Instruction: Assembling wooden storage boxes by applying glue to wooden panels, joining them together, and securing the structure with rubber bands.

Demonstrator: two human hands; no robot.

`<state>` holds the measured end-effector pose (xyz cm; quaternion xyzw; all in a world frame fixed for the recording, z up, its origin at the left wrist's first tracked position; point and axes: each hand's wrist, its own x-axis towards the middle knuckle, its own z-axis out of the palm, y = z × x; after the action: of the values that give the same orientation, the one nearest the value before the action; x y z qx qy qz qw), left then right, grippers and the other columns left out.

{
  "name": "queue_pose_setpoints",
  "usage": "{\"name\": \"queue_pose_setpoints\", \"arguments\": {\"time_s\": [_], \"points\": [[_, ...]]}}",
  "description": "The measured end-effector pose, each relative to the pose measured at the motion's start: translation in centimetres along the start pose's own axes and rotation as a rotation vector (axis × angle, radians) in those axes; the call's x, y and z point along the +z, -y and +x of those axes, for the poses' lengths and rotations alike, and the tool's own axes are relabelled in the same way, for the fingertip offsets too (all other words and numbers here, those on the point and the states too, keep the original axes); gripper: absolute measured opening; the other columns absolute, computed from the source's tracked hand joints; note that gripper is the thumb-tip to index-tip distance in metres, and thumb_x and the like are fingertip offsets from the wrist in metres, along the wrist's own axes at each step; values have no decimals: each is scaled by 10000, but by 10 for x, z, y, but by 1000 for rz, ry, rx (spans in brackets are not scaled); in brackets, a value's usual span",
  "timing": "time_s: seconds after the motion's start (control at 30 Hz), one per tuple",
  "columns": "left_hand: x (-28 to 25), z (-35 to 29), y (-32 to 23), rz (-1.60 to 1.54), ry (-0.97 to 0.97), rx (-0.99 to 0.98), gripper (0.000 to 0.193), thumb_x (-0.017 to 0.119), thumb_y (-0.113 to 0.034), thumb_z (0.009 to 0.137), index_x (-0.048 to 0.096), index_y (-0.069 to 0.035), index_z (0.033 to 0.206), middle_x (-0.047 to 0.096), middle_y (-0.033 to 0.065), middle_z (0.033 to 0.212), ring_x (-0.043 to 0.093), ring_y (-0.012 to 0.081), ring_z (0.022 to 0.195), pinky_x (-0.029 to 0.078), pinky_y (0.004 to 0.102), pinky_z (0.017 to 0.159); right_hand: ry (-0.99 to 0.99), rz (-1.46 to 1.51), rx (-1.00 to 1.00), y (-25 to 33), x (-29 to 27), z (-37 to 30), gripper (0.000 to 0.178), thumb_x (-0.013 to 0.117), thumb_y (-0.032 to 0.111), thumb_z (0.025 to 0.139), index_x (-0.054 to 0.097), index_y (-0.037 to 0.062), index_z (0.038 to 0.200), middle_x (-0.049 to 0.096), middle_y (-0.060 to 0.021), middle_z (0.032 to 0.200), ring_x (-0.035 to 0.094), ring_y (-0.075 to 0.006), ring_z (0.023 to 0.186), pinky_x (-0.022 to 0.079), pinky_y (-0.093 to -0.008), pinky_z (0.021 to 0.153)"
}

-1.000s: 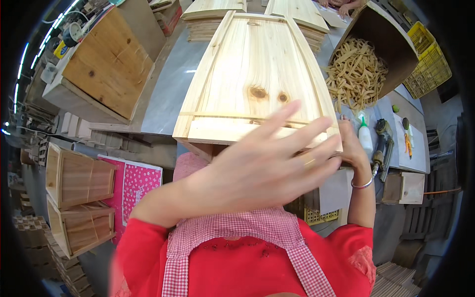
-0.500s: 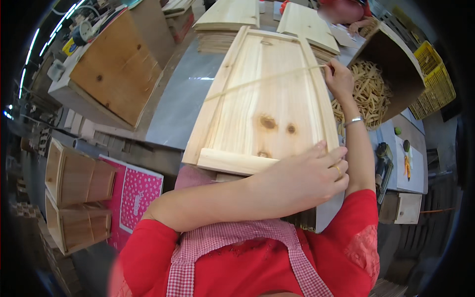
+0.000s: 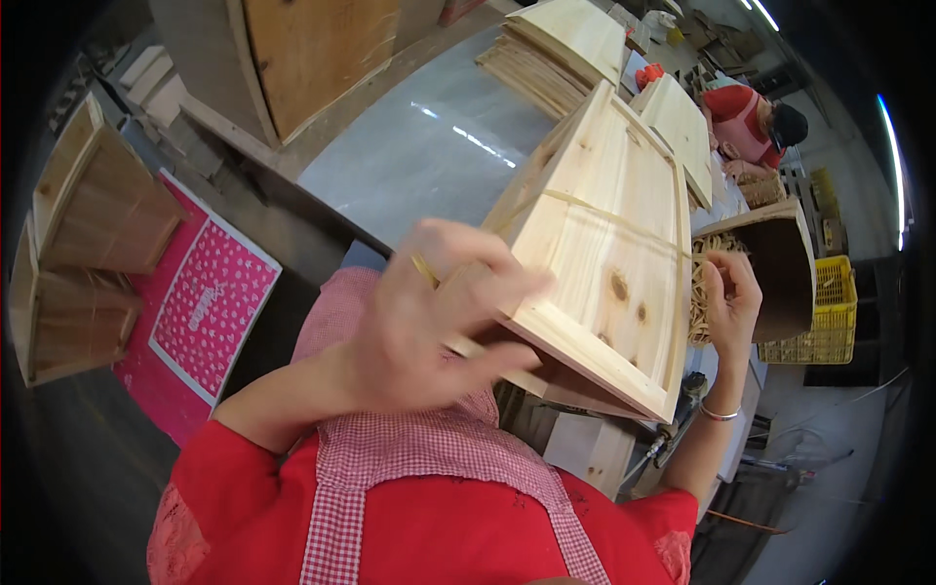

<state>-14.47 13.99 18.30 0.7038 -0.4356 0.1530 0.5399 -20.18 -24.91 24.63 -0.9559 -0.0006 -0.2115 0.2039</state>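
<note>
The left hand [image 3: 429, 317] is blurred and hides part of the wooden box [image 3: 609, 258]; the upper edge crops the cabinet [image 3: 322, 58].

The workbench [image 3: 395, 171] has a smooth grey top, streaked with reflected light; on it sit a stack of pale wooden panels [image 3: 575, 39], another pale panel [image 3: 673, 122] to its right, and a tapered wooden box [image 3: 609, 244] jutting past the near edge.

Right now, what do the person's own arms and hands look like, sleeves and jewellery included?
Short red sleeves with lace-like panels. The left hand is ungloved, with a gold-coloured ring; the right hand is also ungloved, with a silvery bangle at the wrist.
</note>
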Motion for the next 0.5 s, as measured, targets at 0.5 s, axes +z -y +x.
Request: {"name": "queue_pose_setpoints", "arguments": {"time_s": [0.5], "points": [[9,-1,32,-412,126,-244,449,731,-28,784,623,-6,1219,600,162,1248,594,275,1141,473,342,972,199,-455,-167,-29,62,170,290,661,313,897,687,33,828,644,-167,728,632,-315,691,481,-387,629]]}}
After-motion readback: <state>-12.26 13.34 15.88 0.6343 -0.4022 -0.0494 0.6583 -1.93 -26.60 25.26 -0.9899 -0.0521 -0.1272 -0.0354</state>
